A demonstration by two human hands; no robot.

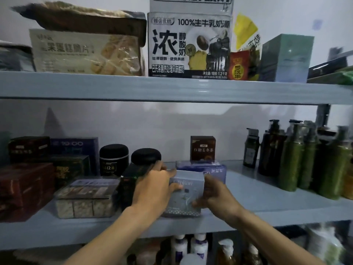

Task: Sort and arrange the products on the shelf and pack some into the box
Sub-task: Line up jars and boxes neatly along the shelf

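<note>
Both forearms reach up and forward from the bottom of the view to the front of the middle shelf [267,199], where the two hands close on one pale blue box [186,196]. The left hand [154,186] takes the box's left side. Its thumb lies across the front face and its fingers [164,168] curl over the upper left corner toward the back. The right hand [214,196] grips the right side, with the fingers wrapped round the right edge and the thumb pressed low on the front face. The wrists are nearly level, with the box held between them. The box stands upright near the shelf's front edge; whether it rests on the shelf or is just off it cannot be told.

Just behind it lies a second blue box [202,168], and a small brown box [203,148] stands farther back. Beside the left hand are a slim dark box [127,185] and two black jars [114,159], and a clear pack of biscuits [86,197] sits farther left. Green bottles [292,159] stand in a group at the right end of the shelf. On the shelf above stands a large yoghurt carton [189,44].
</note>
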